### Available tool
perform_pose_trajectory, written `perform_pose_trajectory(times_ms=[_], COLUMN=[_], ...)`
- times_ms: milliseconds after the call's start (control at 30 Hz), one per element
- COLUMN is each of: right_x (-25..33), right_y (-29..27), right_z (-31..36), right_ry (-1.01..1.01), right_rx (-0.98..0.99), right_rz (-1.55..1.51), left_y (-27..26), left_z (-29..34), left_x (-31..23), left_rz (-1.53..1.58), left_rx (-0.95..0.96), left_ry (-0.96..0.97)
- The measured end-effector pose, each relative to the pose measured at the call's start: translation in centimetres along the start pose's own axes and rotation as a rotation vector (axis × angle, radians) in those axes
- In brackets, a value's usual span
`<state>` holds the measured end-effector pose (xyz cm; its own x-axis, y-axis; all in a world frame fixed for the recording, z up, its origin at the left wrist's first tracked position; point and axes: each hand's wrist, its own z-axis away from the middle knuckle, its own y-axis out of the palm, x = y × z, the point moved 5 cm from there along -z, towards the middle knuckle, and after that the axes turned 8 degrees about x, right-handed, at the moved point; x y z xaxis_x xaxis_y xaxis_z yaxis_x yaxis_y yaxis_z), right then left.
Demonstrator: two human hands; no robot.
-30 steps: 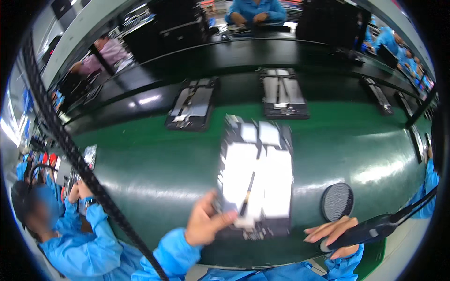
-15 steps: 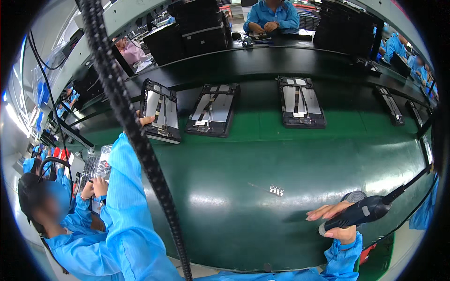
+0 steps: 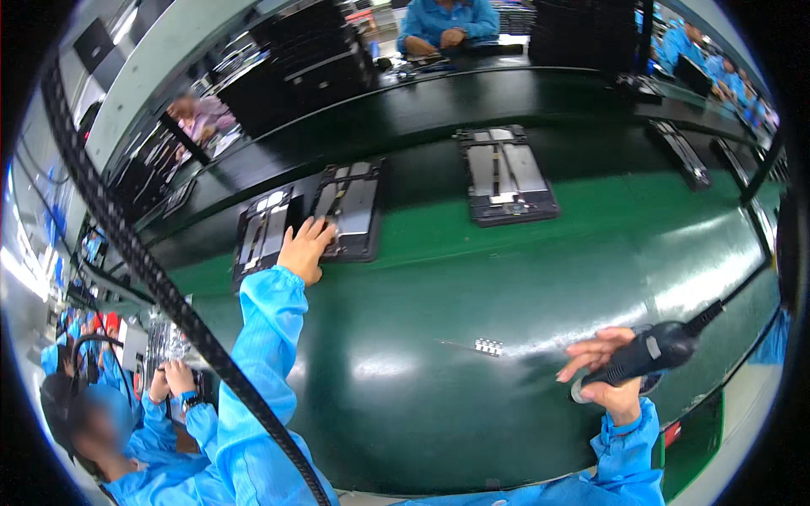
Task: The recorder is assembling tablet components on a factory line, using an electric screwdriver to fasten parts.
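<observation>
My left hand (image 3: 306,250) reaches to the left side of the bench with its fingers spread. Its fingertips are at the lower left edge of an opened tablet (image 3: 348,207), whose inner parts show. Just left of that hand lies another opened tablet (image 3: 263,232), partly covered by it. My right hand (image 3: 614,371) holds a black corded electric screwdriver (image 3: 650,354) between thumb and palm, its fingers stretched out past the tool. A pale tip end points left, near the bench top. Left of it, a small strip with white squares (image 3: 488,347) lies on the bench.
A third opened tablet (image 3: 506,177) lies farther right on the green bench (image 3: 422,295). Narrow dark devices (image 3: 681,153) lie at the far right. A thick braided cable (image 3: 169,295) crosses the left side. A co-worker (image 3: 93,430) sits at left; another (image 3: 447,25) works across the bench.
My left hand has let go of the leftmost tablet, which now lies flat, and has moved right to the neighbouring one. My right hand still holds the screwdriver. The whole view has shifted.
</observation>
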<state>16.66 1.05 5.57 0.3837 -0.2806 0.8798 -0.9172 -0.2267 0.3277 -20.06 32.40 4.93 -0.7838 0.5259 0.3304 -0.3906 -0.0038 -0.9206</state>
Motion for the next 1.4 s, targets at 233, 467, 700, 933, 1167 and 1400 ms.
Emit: perform_pose_trajectory(times_ms=[233, 467, 700, 933, 1167, 1400], right_x=[1.5, 1.9, 5.5, 8.3, 10.7, 9.5], right_y=[-0.3, -1.1, -1.7, -5.4, -10.8, -12.0], right_z=[0.2, 1.2, 1.1, 1.6, 3.7, 3.2], right_ry=[-0.038, -0.074, -0.300, -0.318, -0.310, -0.366], right_rx=[0.003, 0.016, -0.118, -0.371, -0.565, -0.618], right_rz=[0.047, 0.324, 0.601, 0.284, 0.472, 0.455], left_y=[-0.6, -10.9, -16.8, -20.3, -15.9, -7.8], left_z=[-2.6, 4.5, 13.2, 14.9, 16.9, 18.3], left_x=[1.7, -1.7, -8.9, -23.3, -30.4, -36.5], left_rz=[0.076, 0.168, 0.281, 0.240, 0.331, 0.560], left_rx=[-0.379, -0.859, -1.116, -1.078, -0.621, -0.435], left_ry=[-0.117, -0.126, 0.069, 0.501, 0.650, 0.848])
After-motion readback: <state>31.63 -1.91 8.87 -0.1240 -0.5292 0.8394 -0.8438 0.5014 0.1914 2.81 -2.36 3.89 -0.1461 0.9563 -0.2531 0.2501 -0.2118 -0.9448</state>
